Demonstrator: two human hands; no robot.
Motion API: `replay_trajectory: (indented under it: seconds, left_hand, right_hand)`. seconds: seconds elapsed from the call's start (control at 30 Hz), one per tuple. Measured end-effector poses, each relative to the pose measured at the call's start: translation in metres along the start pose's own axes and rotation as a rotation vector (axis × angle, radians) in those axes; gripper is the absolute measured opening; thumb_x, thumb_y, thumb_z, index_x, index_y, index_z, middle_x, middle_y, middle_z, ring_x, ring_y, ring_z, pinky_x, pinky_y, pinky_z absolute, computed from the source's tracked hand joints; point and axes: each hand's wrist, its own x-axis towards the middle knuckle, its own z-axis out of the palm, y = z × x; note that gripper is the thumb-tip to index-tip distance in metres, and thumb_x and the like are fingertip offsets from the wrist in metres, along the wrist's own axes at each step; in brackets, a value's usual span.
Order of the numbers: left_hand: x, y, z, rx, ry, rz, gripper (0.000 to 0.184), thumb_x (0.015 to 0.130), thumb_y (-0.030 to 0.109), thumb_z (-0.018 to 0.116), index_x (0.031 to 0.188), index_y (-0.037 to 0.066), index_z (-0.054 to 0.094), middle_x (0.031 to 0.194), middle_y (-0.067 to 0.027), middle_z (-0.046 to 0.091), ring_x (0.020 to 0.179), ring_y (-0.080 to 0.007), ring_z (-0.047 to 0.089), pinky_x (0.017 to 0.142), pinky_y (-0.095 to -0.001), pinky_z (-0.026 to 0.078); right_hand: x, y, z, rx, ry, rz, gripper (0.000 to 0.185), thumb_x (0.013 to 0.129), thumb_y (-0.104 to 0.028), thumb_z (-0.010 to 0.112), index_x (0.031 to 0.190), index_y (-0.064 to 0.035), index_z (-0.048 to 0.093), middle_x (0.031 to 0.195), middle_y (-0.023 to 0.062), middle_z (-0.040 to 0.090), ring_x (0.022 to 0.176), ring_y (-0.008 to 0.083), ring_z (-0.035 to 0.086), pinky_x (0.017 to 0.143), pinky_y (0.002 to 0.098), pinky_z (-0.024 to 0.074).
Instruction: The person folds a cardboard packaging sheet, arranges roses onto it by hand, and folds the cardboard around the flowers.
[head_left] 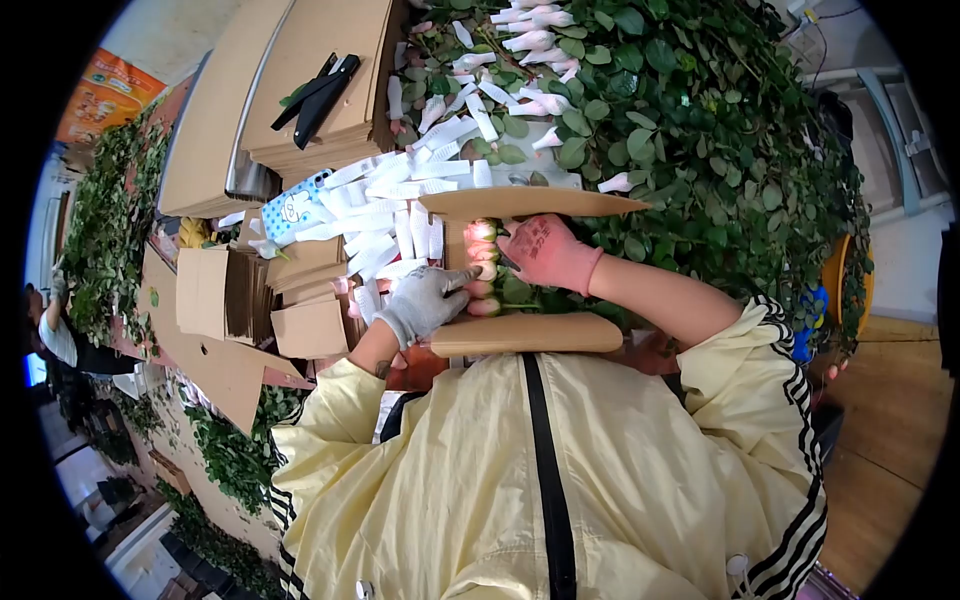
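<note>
Pink roses in a short row between two cardboard flaps, both gloved hands at the blooms.

Left hand point(422, 303), grey-white glove: a finger lies against the pink roses point(483, 270); cannot tell whether its grip closes on any bloom. Right hand point(548, 253), pink glove with dark print: fingers bent at the stem side of the row; grip partly hidden, contents cannot be told. Roses sit one below another, between the upper flap point(530, 205) and the lower flap point(525, 337), the latter nearest the wearer's body. White sleeves point(385, 215) lie heaped to the left; leafy foliage point(690, 130) spreads to the upper right. Black tool point(318, 102) rests on a cardboard stack point(330, 145), upper left.
</note>
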Motion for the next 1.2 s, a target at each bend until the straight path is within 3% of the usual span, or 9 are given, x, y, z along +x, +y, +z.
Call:
replay_trajectory:
  seconds: [0.2,0.37,0.57,0.63,0.8,0.9,0.97,1.07,1.2]
  left_hand:
    - [0.000,0.001,0.000,-0.021,0.004,-0.019,0.042,0.077,0.023,0.053,0.118,0.015,0.058,0.093,-0.0180,0.064,0.077,-0.0286,0.064,0.070,-0.0336,0.049]
    - [0.002,-0.002,0.002,0.061,-0.035,-0.008,0.043,0.078,0.026,0.052,0.121,0.023,0.056,0.090,-0.0161,0.065,0.079,-0.0338,0.062,0.070,-0.0404,0.049]
    - [0.004,0.001,0.000,0.081,0.088,0.107,0.044,0.079,0.028,0.050,0.122,0.022,0.056,0.088,-0.0153,0.065,0.078,-0.0332,0.062,0.069,-0.0418,0.049]
    - [0.010,0.011,-0.005,0.253,0.099,0.004,0.050,0.077,0.022,0.050,0.127,0.017,0.051,0.082,-0.0151,0.065,0.071,-0.0302,0.064,0.066,-0.0393,0.049]
    - [0.012,0.012,-0.010,0.227,0.104,-0.021,0.049,0.076,0.023,0.052,0.124,0.020,0.054,0.078,-0.0149,0.064,0.069,-0.0318,0.063,0.065,-0.0405,0.050]
    - [0.013,0.011,-0.010,0.272,0.118,-0.001,0.046,0.076,0.023,0.052,0.122,0.023,0.056,0.077,-0.0150,0.064,0.069,-0.0317,0.063,0.064,-0.0405,0.050]
    - [0.014,0.009,-0.009,0.271,0.119,-0.001,0.043,0.077,0.023,0.052,0.120,0.023,0.057,0.077,-0.0150,0.064,0.069,-0.0314,0.063,0.064,-0.0404,0.050]
    - [0.016,0.003,-0.009,0.202,0.083,-0.025,0.040,0.079,0.022,0.051,0.118,0.022,0.059,0.075,-0.0149,0.064,0.069,-0.0310,0.063,0.064,-0.0400,0.049]
    - [0.016,0.009,-0.014,0.211,0.062,-0.009,0.038,0.080,0.022,0.049,0.117,0.021,0.059,0.074,-0.0156,0.063,0.068,-0.0315,0.063,0.064,-0.0396,0.049]
  right_hand:
    - [0.008,-0.003,0.000,0.030,-0.094,0.078,0.025,0.076,-0.033,0.056,0.088,-0.0100,0.057,0.090,0.0089,0.058,0.084,0.0264,0.059,0.071,0.0417,0.0443]
    - [0.006,-0.007,0.013,0.068,0.149,0.065,0.020,0.076,-0.030,0.055,0.080,-0.0099,0.055,0.078,0.0087,0.058,0.077,0.0254,0.060,0.074,0.0448,0.0430]
    - [0.002,-0.009,0.014,0.061,0.170,0.069,0.023,0.077,-0.030,0.057,0.084,-0.0086,0.056,0.085,0.0110,0.059,0.080,0.0258,0.060,0.069,0.0386,0.0460]
    - [0.000,-0.009,0.001,0.145,0.147,0.111,0.023,0.076,-0.030,0.057,0.085,-0.0084,0.056,0.087,0.0118,0.059,0.080,0.0263,0.061,0.068,0.0388,0.0466]
    - [-0.006,-0.008,-0.009,0.155,0.217,0.260,0.023,0.075,-0.028,0.058,0.086,-0.0075,0.057,0.089,0.0136,0.060,0.082,0.0273,0.061,0.066,0.0399,0.0481]
    - [-0.001,-0.003,0.008,0.124,0.089,0.288,0.021,0.075,-0.026,0.057,0.086,-0.0072,0.057,0.088,0.0141,0.061,0.082,0.0281,0.061,0.078,0.0426,0.0470]
    - [0.002,-0.005,0.011,0.028,0.293,0.210,0.019,0.076,-0.024,0.056,0.085,-0.0074,0.058,0.086,0.0134,0.061,0.082,0.0287,0.061,0.093,0.0479,0.0390]
    - [0.007,-0.007,0.016,0.002,0.281,0.201,0.018,0.076,-0.022,0.054,0.086,-0.0080,0.059,0.085,0.0128,0.061,0.082,0.0305,0.061,0.101,0.0546,0.0283]
    - [0.008,-0.007,0.026,-0.019,0.313,0.199,0.019,0.076,-0.022,0.053,0.086,-0.0081,0.059,0.085,0.0125,0.061,0.083,0.0320,0.060,0.098,0.0575,0.0291]
